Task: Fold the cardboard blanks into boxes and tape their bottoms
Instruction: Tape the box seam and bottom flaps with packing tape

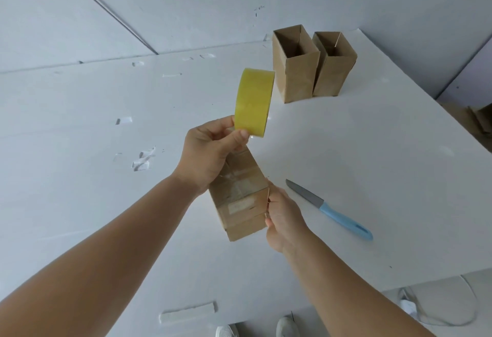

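A small cardboard box lies on its side over the white table, its bottom flaps closed and crossed by clear tape. My right hand grips the box's right edge with curled fingers. My left hand holds a yellow tape roll lifted above the box's far end, thumb and fingers pinching its lower rim. A clear strip of tape runs from the roll down onto the box. Two folded boxes stand upright and open at the far right of the table.
A knife with a light blue handle lies on the white table just right of my right hand. Scraps of white tape stick to the table at left and near the front edge. More cardboard sits beyond the table's right edge.
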Action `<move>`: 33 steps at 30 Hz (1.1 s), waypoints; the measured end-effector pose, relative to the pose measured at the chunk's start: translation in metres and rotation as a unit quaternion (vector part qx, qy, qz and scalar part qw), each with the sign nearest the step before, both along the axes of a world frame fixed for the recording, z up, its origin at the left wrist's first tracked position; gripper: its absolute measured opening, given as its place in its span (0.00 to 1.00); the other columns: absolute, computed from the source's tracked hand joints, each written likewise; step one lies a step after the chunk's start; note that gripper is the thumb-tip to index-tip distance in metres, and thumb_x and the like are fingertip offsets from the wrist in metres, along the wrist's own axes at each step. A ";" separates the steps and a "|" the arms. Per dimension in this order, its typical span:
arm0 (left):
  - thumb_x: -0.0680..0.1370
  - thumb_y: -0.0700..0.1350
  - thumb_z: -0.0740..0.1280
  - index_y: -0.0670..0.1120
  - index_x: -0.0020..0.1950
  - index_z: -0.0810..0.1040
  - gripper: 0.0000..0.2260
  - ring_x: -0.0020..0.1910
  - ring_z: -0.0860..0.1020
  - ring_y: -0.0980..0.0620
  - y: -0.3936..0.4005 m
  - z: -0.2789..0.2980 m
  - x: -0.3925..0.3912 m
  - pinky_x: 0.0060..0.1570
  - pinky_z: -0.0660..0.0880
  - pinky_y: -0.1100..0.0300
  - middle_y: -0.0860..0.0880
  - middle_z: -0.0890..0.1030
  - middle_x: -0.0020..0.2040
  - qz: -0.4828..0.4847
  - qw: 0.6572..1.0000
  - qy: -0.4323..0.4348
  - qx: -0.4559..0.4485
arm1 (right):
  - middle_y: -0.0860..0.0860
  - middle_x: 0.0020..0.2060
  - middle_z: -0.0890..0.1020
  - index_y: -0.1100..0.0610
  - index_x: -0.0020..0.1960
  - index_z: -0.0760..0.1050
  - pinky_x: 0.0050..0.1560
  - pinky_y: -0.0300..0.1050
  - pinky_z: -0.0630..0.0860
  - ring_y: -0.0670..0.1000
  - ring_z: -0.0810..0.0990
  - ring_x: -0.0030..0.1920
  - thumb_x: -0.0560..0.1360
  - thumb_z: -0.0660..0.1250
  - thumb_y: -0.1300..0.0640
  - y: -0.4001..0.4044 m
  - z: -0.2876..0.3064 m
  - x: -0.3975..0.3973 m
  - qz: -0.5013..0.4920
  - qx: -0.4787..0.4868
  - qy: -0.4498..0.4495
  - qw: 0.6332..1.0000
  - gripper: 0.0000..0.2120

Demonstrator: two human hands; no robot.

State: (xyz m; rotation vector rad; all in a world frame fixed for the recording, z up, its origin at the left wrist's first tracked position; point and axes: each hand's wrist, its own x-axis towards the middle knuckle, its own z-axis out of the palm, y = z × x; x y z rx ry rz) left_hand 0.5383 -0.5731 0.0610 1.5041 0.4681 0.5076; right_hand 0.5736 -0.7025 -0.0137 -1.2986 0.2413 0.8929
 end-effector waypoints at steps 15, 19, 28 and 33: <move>0.73 0.38 0.72 0.47 0.47 0.84 0.06 0.37 0.75 0.52 0.001 -0.002 -0.002 0.40 0.76 0.64 0.41 0.77 0.39 -0.021 1.000 0.003 -0.022 | 0.33 0.45 0.75 0.41 0.56 0.73 0.40 0.16 0.66 0.30 0.74 0.44 0.81 0.46 0.42 -0.018 0.008 -0.015 0.132 -0.014 -0.237 0.962 0.17; 0.73 0.37 0.71 0.45 0.49 0.84 0.06 0.36 0.79 0.55 0.001 0.000 -0.001 0.39 0.77 0.65 0.46 0.81 0.37 -0.031 0.999 0.006 -0.029 | 0.30 0.45 0.77 0.38 0.51 0.73 0.39 0.17 0.66 0.26 0.71 0.47 0.79 0.42 0.39 -0.022 0.018 -0.004 0.208 -0.031 -0.230 0.950 0.20; 0.75 0.38 0.69 0.43 0.52 0.84 0.07 0.39 0.77 0.51 0.007 0.007 0.001 0.46 0.77 0.61 0.42 0.79 0.39 -0.089 0.995 0.020 -0.026 | 0.42 0.57 0.75 0.49 0.66 0.69 0.52 0.25 0.65 0.40 0.72 0.57 0.71 0.69 0.52 -0.011 0.063 0.042 0.136 -0.101 -0.592 0.788 0.24; 0.76 0.40 0.69 0.44 0.54 0.83 0.08 0.40 0.77 0.55 0.008 0.020 0.006 0.43 0.74 0.63 0.47 0.83 0.42 -0.125 0.991 0.054 0.004 | 0.43 0.29 0.69 0.59 0.45 0.75 0.29 0.36 0.60 0.42 0.66 0.27 0.72 0.72 0.56 -0.010 0.072 0.053 0.136 -0.186 -0.706 0.670 0.08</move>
